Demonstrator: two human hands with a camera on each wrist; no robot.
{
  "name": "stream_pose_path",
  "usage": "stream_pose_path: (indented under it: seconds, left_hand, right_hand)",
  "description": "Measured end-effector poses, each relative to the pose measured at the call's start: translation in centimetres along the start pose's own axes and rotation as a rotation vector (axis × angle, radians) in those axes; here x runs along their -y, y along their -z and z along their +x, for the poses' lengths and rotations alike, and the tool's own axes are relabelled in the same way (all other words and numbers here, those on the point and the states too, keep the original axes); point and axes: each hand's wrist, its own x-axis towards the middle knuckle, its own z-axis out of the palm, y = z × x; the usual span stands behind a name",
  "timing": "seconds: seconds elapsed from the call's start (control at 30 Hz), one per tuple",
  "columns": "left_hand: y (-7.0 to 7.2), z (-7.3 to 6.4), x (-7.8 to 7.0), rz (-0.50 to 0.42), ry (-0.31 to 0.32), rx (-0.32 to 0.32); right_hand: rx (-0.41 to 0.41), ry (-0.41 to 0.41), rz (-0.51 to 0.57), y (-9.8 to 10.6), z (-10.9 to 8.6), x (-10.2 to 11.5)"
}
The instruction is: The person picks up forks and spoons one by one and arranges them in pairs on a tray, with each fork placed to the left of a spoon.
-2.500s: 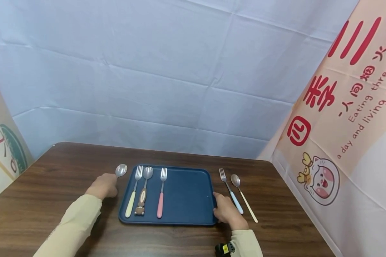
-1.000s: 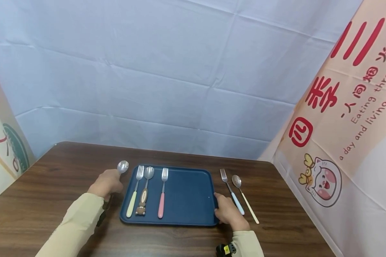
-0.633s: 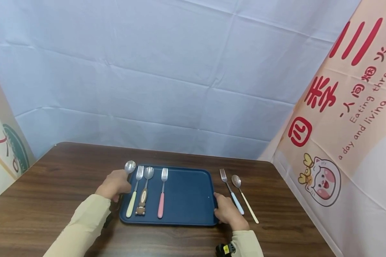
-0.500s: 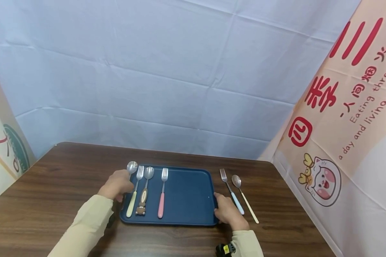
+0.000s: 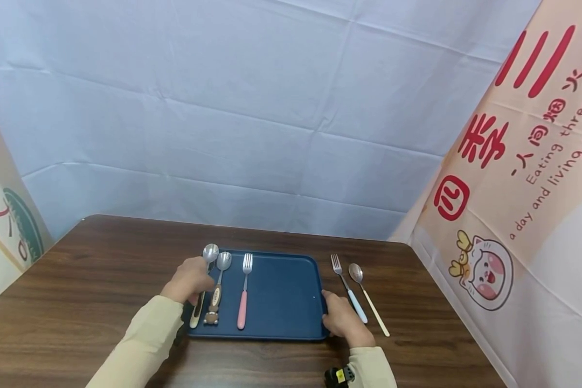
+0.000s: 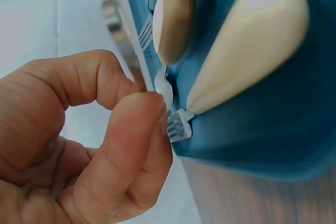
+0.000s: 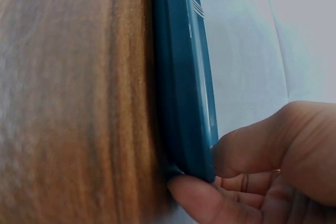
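Note:
My left hand [image 5: 190, 280] pinches a spoon between thumb and fingertips over the tray's left side. Its metal bowl [image 5: 210, 252] sticks out beyond the fingers, overlapping the fork under it. That fork's pale yellow handle [image 6: 252, 40] lies on the blue tray [image 5: 281, 296], large in the left wrist view. Beside it is a spoon with a brown bear handle [image 5: 213, 310], then a pink-handled fork [image 5: 242, 307]. My right hand [image 5: 341, 318] grips the tray's right edge, thumb above and fingers beneath the rim [image 7: 202, 145] in the right wrist view.
Right of the tray, a blue-handled fork [image 5: 353, 299] and a cream-handled spoon [image 5: 374, 310] lie on the brown wooden table [image 5: 102, 258]. A pale cloth [image 5: 223, 108] hangs behind the table, and a printed banner [image 5: 524, 161] stands on the right.
My left hand has carried the spoon rightward from the table left of the tray to above the yellow-handled fork. The right hand keeps its hold, and the tray has stayed put.

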Motion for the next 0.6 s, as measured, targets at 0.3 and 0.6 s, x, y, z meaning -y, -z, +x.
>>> stream_pose_path:
  seconds: [0.3, 0.6]
  left_hand:
    - [-0.7, 0.1, -1.0, -0.019, -0.008, 0.000]
    - [-1.8, 0.4, -2.3, -0.031, -0.018, 0.013]
  right_hand:
    - [0.005, -0.006, -0.004, 0.0, 0.0, 0.1]
    - [0.000, 0.004, 0.007, 0.0, 0.0, 0.1]
